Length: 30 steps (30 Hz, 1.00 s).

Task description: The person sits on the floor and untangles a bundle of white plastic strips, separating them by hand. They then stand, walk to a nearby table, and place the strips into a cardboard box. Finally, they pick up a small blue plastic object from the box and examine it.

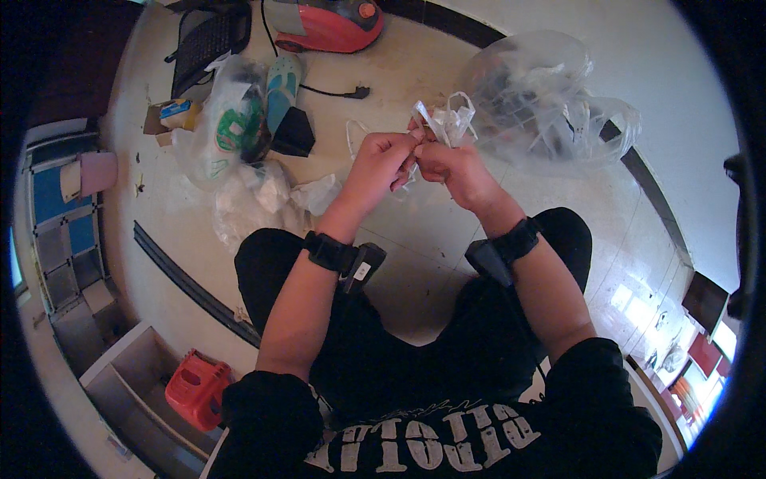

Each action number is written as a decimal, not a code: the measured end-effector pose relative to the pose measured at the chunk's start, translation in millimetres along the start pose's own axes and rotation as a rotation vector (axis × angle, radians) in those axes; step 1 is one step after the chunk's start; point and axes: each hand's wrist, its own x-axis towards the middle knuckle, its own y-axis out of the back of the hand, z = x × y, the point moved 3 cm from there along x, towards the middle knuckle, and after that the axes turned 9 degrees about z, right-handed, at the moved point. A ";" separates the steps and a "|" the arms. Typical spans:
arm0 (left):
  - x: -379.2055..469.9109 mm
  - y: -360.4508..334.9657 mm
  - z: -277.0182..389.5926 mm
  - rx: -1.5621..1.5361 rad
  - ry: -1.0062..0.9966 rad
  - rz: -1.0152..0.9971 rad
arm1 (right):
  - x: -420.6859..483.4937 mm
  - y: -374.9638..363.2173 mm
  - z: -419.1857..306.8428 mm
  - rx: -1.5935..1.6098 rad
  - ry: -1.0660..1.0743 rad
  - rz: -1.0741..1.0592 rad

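Note:
Both hands meet above the tiled floor, pinching a crumpled translucent plastic bag (453,123). My left hand (383,157) holds it from the left, thumb and forefinger pressed together. Fingertips of my right hand (450,161) grip it close by, almost touching the left ones. Loops of the bag stick up above the right hand, and a thin strip hangs at the left. The fingers hide the pinched part. Beyond my right hand, a large clear plastic bag (526,108) with dark things inside rests by the wall.
A stuffed bag with green print (230,123), crumpled plastic bags (263,194) and a blue clog shoe (281,87) lie at left. Farther off are a power plug (361,92), a red vacuum cleaner (329,27) and a black keyboard (206,42). A red plastic stool (200,389) stands lower left.

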 end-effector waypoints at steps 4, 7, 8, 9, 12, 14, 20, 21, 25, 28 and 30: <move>0.9 3.4 -0.7 0.022 0.032 -0.086 | 5.5 2.5 5.0 0.255 -0.171 0.002; 1.3 0.6 -4.0 0.005 0.066 -0.124 | 8.6 9.5 4.0 0.051 -0.108 0.122; 1.1 -0.5 -5.1 0.059 0.050 -0.112 | 10.0 10.5 3.3 0.017 -0.098 0.146; 0.8 -1.9 -6.0 0.117 0.031 -0.114 | 10.9 10.4 2.4 -0.010 -0.081 0.146; 1.4 -6.9 -7.4 0.150 -0.034 -0.133 | 11.7 15.2 1.1 0.061 -0.100 0.383; 1.4 -8.6 -8.7 0.176 -0.053 -0.124 | 11.4 13.8 -0.5 0.001 -0.057 0.397; 1.2 -9.6 -12.9 0.419 -0.151 -0.127 | 10.1 13.0 7.4 -0.139 -0.058 0.431; 1.7 -10.6 -16.3 0.402 -0.090 -0.160 | 11.1 15.7 8.3 -0.074 -0.054 0.495; 1.4 -8.8 -23.8 0.373 0.003 -0.247 | 18.8 25.3 -1.8 0.220 0.020 0.416; 3.8 -1.8 -24.4 0.426 0.026 -0.251 | 22.1 35.5 -18.4 0.530 0.010 0.305; 6.4 10.5 -19.5 0.588 0.029 -0.263 | 21.8 47.4 -33.7 0.471 0.035 0.242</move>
